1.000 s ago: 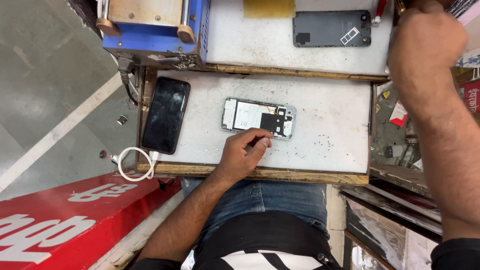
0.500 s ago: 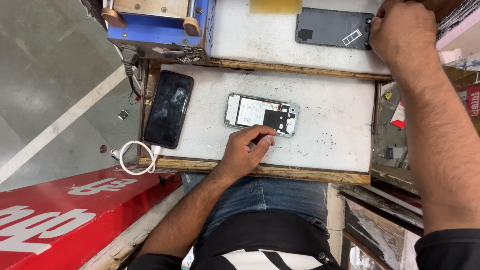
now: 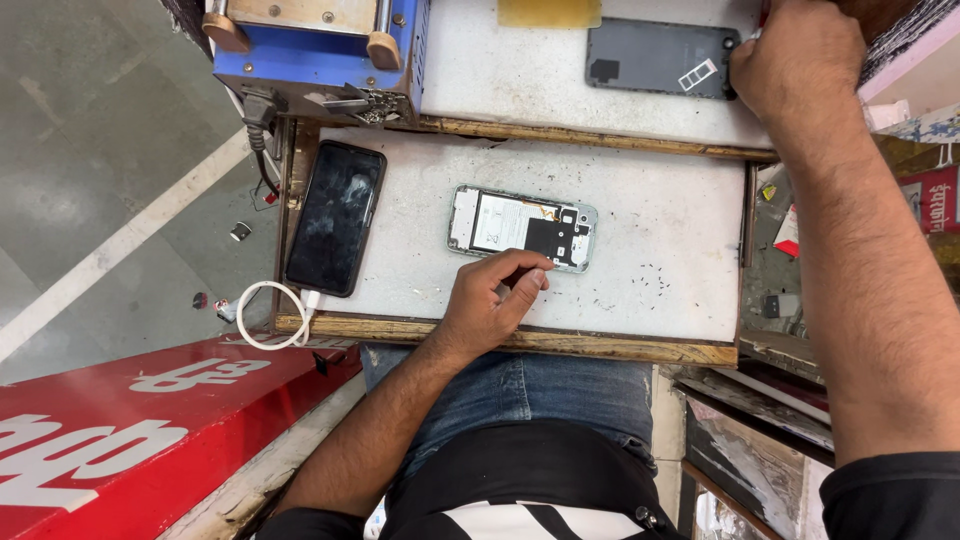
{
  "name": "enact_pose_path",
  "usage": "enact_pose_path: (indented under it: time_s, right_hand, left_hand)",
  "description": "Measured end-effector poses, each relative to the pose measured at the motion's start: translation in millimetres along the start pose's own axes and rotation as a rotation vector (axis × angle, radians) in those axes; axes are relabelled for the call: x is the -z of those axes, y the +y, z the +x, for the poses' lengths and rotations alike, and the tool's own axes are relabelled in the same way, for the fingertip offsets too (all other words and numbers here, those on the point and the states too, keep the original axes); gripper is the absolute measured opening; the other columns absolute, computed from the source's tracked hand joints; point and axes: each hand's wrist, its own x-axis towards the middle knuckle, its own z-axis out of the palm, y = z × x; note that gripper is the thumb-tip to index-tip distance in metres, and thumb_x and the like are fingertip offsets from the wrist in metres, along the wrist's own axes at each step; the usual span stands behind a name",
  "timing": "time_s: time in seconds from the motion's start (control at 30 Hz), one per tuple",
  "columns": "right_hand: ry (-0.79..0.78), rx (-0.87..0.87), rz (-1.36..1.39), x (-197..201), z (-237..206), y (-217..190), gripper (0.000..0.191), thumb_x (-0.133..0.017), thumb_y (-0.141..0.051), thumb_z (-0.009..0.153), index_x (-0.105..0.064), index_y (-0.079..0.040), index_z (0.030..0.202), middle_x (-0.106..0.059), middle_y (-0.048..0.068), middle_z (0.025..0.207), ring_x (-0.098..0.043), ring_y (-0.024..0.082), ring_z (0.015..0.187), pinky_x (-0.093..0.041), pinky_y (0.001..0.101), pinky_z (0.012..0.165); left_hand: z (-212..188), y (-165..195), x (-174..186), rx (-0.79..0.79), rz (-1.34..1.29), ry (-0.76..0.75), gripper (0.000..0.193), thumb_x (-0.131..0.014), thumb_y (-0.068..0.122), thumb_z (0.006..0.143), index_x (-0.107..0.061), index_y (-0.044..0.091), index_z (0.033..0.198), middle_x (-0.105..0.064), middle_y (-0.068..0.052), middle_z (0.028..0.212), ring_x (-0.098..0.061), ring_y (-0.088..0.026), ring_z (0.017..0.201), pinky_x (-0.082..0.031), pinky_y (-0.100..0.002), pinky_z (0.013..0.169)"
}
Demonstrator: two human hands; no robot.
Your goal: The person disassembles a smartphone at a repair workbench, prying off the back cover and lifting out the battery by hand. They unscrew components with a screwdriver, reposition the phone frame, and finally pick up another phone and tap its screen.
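An opened phone point(image 3: 520, 226) with its back removed lies face down in the middle of a white work mat point(image 3: 680, 250). My left hand point(image 3: 488, 302) rests just below it, fingers curled, fingertips pinched together at the phone's lower edge; I cannot make out anything between them. My right hand point(image 3: 795, 62) reaches to the upper shelf and touches the right end of a grey back cover point(image 3: 655, 58). Its fingers are hidden behind the back of the hand. A bit of something red point(image 3: 765, 12) shows just above it.
A black phone point(image 3: 335, 217) lies screen up at the mat's left edge, with a white cable point(image 3: 268, 315) looped below it. A blue machine point(image 3: 315, 50) stands at the upper left. Several tiny screws point(image 3: 648, 280) are scattered right of the opened phone. A red board point(image 3: 130, 420) lies lower left.
My right hand has come down and left from the far top corner to the right end of the grey back cover. My left hand has stayed by the opened phone.
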Motion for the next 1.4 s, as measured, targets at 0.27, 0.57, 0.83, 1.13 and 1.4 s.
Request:
enact_pose_path:
  time_s: [0.27, 0.57, 0.83, 1.13, 1.4]
  right_hand:
    - [0.033, 0.077, 0.018, 4, 3, 2, 0.021, -0.066, -0.024, 0.104, -0.075, -0.005, 0.105, -0.073, 0.021, 0.09, -0.072, 0.039, 0.079, -0.059, 0.0505, 0.071]
    - [0.442, 0.194, 0.138, 68, -62, 1, 0.014, -0.075, -0.004, 0.093, -0.061, -0.004, 0.097, -0.07, 0.008, 0.089, -0.07, 0.026, 0.081, -0.056, 0.0381, 0.071]
    - [-0.062, 0.169, 0.834, 91, -193, -84, 0.018, -0.08, -0.017, 0.094, -0.069, -0.007, 0.105, -0.075, 0.007, 0.087, -0.071, 0.013, 0.069, -0.056, 0.0244, 0.054]
    - [0.093, 0.076, 1.293, 47, -231, -96, 0.022, -0.061, -0.003, 0.104, -0.06, 0.0, 0.126, -0.07, 0.015, 0.12, -0.068, 0.021, 0.113, -0.055, 0.0335, 0.106]
    - [0.15, -0.196, 0.98, 15, -259, -72, 0.031, -0.051, -0.017, 0.112, -0.056, -0.002, 0.138, -0.059, 0.023, 0.146, -0.052, 0.038, 0.144, -0.043, 0.0491, 0.122]
  left_hand:
    - [1, -1, -1, 0.002, 0.016, -0.018, 0.021, -0.061, 0.019, 0.107, -0.071, 0.004, 0.118, -0.076, -0.008, 0.099, -0.075, -0.015, 0.094, -0.062, -0.028, 0.081]
    - [1, 4, 1, -0.023, 0.012, 0.007, 0.021, -0.061, 0.019, 0.107, -0.07, 0.004, 0.118, -0.076, -0.009, 0.099, -0.076, -0.017, 0.094, -0.062, -0.028, 0.08]
    - [7, 47, -17, -0.482, 0.626, 0.113, 0.037, -0.069, 0.02, 0.095, -0.066, -0.001, 0.126, -0.074, -0.018, 0.115, -0.068, -0.033, 0.111, -0.051, -0.044, 0.102]
    - [19, 35, -23, -0.186, 0.37, -0.021, 0.024, -0.073, 0.017, 0.103, -0.064, 0.007, 0.122, -0.074, -0.009, 0.106, -0.075, -0.022, 0.098, -0.064, -0.036, 0.09]
    - [16, 8, -20, -0.063, 0.071, 0.01, 0.069, -0.059, 0.012, 0.11, -0.012, 0.008, 0.16, -0.073, -0.016, 0.115, -0.075, -0.023, 0.112, -0.064, -0.037, 0.1]
